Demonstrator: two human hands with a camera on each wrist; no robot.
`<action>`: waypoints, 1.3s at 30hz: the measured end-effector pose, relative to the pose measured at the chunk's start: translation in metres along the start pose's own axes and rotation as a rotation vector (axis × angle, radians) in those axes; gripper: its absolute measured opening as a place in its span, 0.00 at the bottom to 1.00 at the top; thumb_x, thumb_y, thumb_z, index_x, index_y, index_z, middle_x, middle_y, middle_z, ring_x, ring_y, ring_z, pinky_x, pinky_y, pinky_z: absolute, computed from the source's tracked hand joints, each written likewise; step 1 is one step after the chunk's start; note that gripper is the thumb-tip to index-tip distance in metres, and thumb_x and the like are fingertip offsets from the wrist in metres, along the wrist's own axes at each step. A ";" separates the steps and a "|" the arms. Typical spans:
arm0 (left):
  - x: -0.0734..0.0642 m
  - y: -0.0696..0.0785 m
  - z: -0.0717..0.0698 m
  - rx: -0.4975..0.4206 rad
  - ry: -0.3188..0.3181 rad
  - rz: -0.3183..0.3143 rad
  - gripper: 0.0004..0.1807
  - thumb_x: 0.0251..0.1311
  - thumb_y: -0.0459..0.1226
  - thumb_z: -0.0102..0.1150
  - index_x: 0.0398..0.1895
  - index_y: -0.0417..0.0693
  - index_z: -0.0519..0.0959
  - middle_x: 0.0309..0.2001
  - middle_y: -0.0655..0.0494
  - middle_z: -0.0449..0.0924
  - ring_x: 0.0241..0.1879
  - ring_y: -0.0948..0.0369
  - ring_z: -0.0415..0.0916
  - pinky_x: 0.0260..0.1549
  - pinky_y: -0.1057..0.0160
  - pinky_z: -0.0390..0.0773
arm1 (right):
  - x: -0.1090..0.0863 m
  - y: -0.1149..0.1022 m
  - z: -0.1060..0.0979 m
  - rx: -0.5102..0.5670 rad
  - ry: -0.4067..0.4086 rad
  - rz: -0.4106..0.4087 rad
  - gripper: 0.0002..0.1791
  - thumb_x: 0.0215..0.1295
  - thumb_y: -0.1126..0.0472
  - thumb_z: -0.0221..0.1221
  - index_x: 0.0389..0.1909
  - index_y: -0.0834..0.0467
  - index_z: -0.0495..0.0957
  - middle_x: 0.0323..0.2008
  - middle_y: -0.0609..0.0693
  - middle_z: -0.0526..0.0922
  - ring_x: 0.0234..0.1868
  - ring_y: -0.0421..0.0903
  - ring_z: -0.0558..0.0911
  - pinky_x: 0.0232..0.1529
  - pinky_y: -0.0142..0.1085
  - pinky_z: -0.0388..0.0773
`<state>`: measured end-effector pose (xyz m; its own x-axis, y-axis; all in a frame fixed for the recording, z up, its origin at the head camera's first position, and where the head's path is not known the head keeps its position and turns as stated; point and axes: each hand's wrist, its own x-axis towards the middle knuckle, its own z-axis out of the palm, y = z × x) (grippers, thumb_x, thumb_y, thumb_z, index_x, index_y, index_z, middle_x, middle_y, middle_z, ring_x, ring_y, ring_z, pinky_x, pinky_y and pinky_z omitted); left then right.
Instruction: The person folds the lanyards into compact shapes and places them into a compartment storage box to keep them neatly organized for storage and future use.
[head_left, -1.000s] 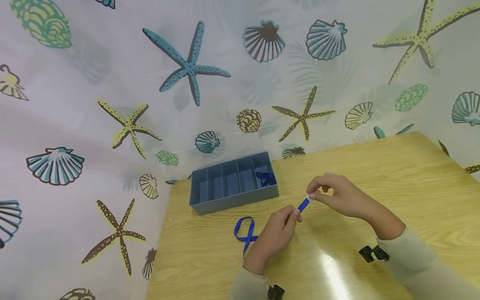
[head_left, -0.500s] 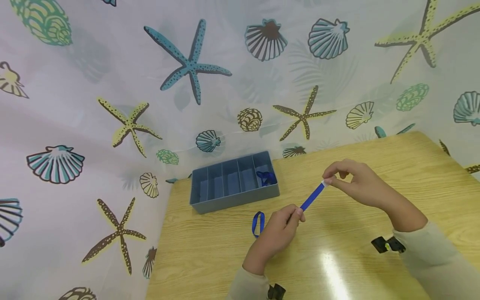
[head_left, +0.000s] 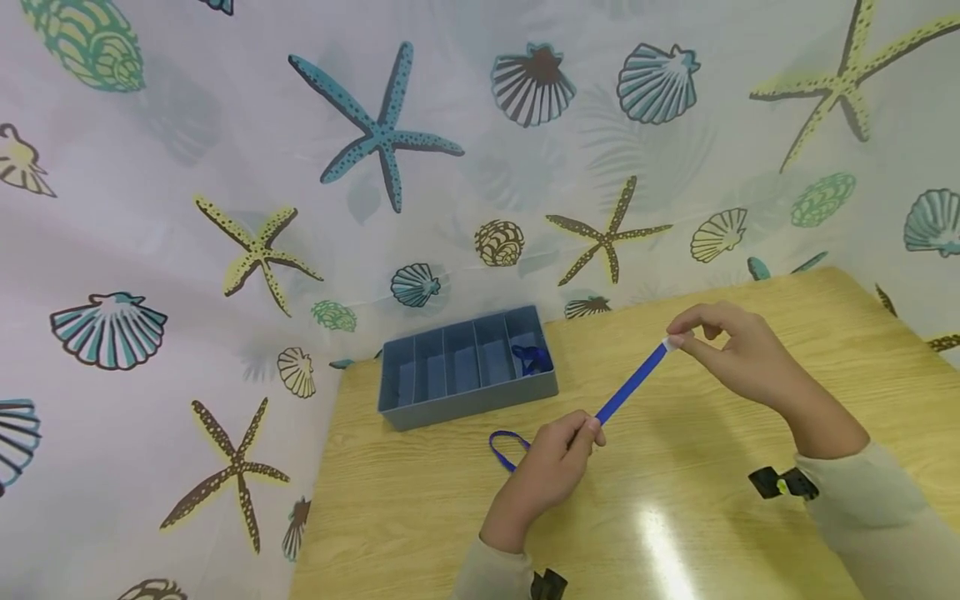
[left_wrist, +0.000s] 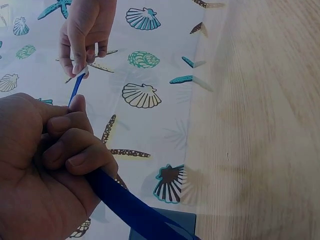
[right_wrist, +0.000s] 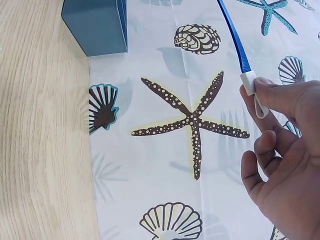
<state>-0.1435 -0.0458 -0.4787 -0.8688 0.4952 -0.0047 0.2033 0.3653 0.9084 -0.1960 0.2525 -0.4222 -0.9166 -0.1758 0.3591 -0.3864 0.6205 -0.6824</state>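
Observation:
A flat blue lanyard (head_left: 633,385) runs straight and slanting between the two hands. My right hand (head_left: 738,354) pinches its white end piece (right_wrist: 248,82) between thumb and index finger, and a small white loop hangs there in the right wrist view. The left hand (head_left: 546,467) grips the strap lower down with curled fingers. Out of that hand's other side comes more blue strap (left_wrist: 125,205); in the head view it forms a loop left of the hand, partly hidden behind it.
Behind the hands stands a grey-blue divided box (head_left: 468,403) with several compartments. Its rightmost one holds a dark blue bundled strap (head_left: 532,359). The wooden table (head_left: 405,517) meets a curtain (head_left: 442,75) printed with shells and starfish.
My right hand has moved up and to the right with the white end, so more strap stretches between the hands. The loop left of the left hand has shrunk; that hand stays nearly still.

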 end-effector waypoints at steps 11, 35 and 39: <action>-0.004 0.002 -0.003 -0.016 -0.027 0.007 0.20 0.86 0.53 0.39 0.43 0.57 0.80 0.21 0.61 0.62 0.15 0.66 0.53 0.18 0.68 0.61 | 0.000 0.003 -0.012 -0.036 0.089 0.079 0.06 0.77 0.54 0.64 0.48 0.48 0.88 0.53 0.49 0.86 0.47 0.37 0.71 0.45 0.39 0.66; -0.012 0.011 -0.011 -0.092 -0.082 0.016 0.19 0.86 0.50 0.42 0.43 0.52 0.80 0.21 0.61 0.60 0.14 0.66 0.52 0.15 0.70 0.58 | 0.001 0.018 -0.031 -0.108 0.241 0.110 0.12 0.78 0.55 0.63 0.52 0.57 0.86 0.46 0.55 0.81 0.47 0.45 0.68 0.42 0.36 0.62; -0.012 0.010 -0.012 -0.111 -0.098 0.015 0.20 0.86 0.50 0.42 0.44 0.50 0.80 0.21 0.61 0.60 0.14 0.66 0.53 0.15 0.71 0.59 | -0.001 0.024 -0.036 -0.129 0.265 0.135 0.14 0.78 0.54 0.62 0.54 0.58 0.86 0.43 0.55 0.80 0.46 0.42 0.67 0.38 0.33 0.61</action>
<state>-0.1360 -0.0573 -0.4647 -0.8167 0.5765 -0.0266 0.1602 0.2707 0.9492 -0.2007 0.2948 -0.4163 -0.8934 0.1096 0.4357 -0.2312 0.7194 -0.6550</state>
